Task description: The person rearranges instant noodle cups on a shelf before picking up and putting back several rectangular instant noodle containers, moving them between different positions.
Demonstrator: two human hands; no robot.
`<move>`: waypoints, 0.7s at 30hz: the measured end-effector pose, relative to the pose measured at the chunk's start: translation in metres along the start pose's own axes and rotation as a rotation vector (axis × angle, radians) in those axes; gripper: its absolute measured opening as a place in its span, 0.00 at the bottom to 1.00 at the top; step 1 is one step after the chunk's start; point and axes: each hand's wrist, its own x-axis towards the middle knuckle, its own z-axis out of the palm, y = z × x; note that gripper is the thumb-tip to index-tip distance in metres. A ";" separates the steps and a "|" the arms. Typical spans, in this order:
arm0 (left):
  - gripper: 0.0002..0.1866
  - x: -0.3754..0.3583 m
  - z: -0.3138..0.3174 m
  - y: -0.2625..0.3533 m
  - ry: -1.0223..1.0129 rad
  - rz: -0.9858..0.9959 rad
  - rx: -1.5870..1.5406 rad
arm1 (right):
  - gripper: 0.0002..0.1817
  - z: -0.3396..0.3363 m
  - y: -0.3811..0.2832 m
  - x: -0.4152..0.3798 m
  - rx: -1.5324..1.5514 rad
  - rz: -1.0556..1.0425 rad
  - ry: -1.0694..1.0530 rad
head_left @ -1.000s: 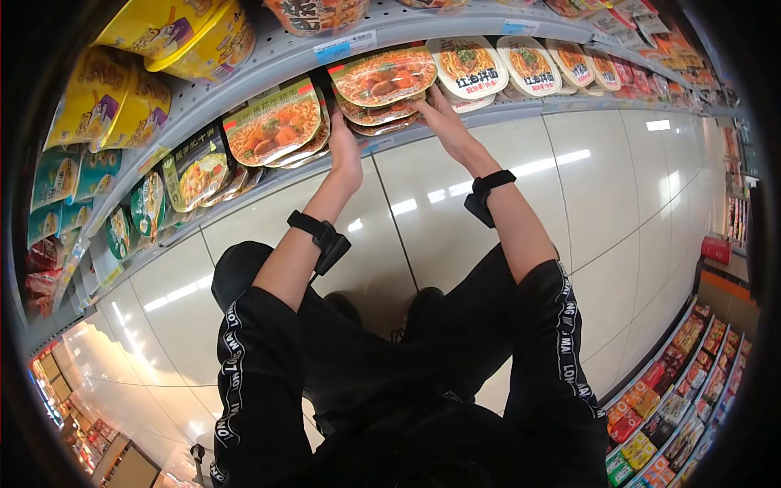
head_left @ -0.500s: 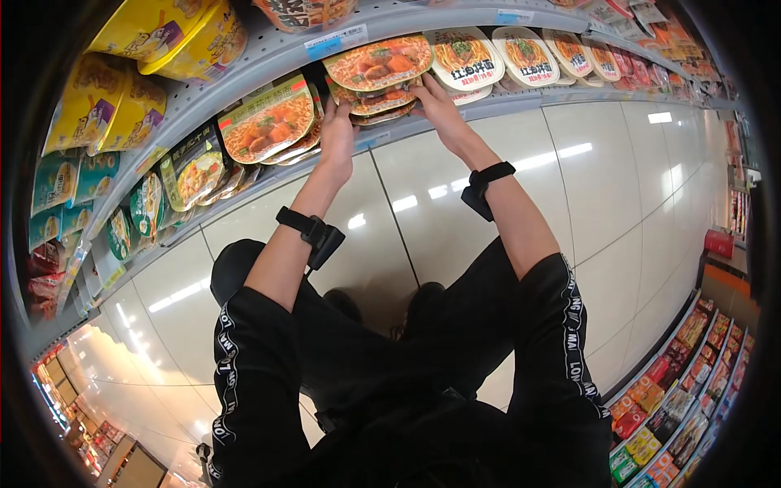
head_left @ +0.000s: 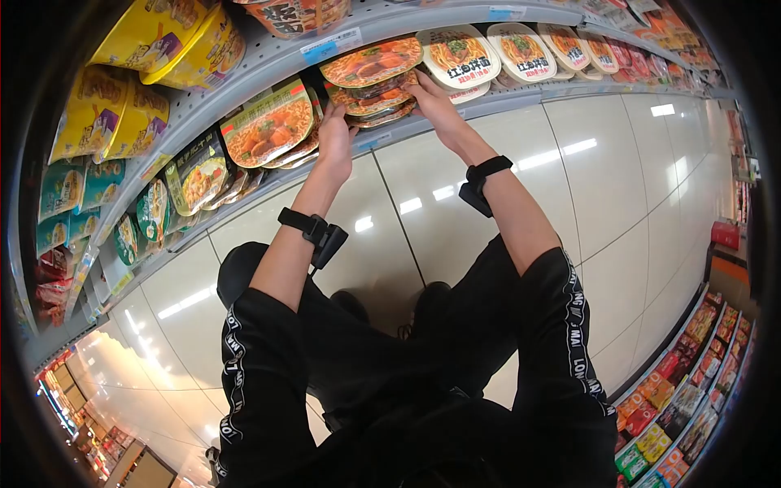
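A stack of noodle packages (head_left: 374, 63) with orange food pictures lies on the lower shelf at the top centre. My left hand (head_left: 334, 134) is against the stack's left side, its fingers partly hidden by the packages. On the other side, my right hand (head_left: 434, 102) grips the stack's right edge, fingertips partly out of sight. Left of the stack is another orange-pictured package (head_left: 270, 130). White oval noodle packages (head_left: 458, 58) stand close to the right of my right hand.
Yellow noodle tubs (head_left: 195, 53) sit at the upper left. A shelf edge (head_left: 407, 27) with price labels runs above the stack. Tiled floor (head_left: 390, 195) lies below the hands. Another shelf of small colourful packs (head_left: 659, 390) is at the lower right.
The view has shifted slightly. The top package sits slightly higher and further left in view, with more of the packages beneath it showing. Both hands remain at the stack's sides.
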 end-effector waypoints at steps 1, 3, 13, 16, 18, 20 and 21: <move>0.27 -0.001 0.001 0.001 0.024 -0.012 -0.012 | 0.28 0.000 0.001 0.001 -0.011 -0.003 0.002; 0.30 -0.001 -0.001 0.001 -0.005 -0.014 -0.026 | 0.28 0.000 0.002 0.003 -0.012 -0.003 0.009; 0.29 -0.005 0.003 0.007 -0.018 0.030 0.059 | 0.31 -0.005 0.008 0.010 -0.072 0.006 -0.032; 0.32 -0.010 0.006 0.011 -0.004 -0.013 0.085 | 0.31 -0.005 0.009 0.010 -0.073 -0.009 -0.023; 0.33 -0.001 0.000 0.001 -0.013 -0.001 0.093 | 0.31 -0.005 0.010 0.010 -0.081 -0.015 -0.025; 0.34 0.002 -0.003 -0.002 -0.018 0.013 0.099 | 0.31 -0.005 0.010 0.011 -0.092 -0.022 -0.029; 0.34 0.001 -0.002 -0.001 -0.007 0.001 0.118 | 0.30 -0.005 0.010 0.011 -0.095 -0.026 -0.031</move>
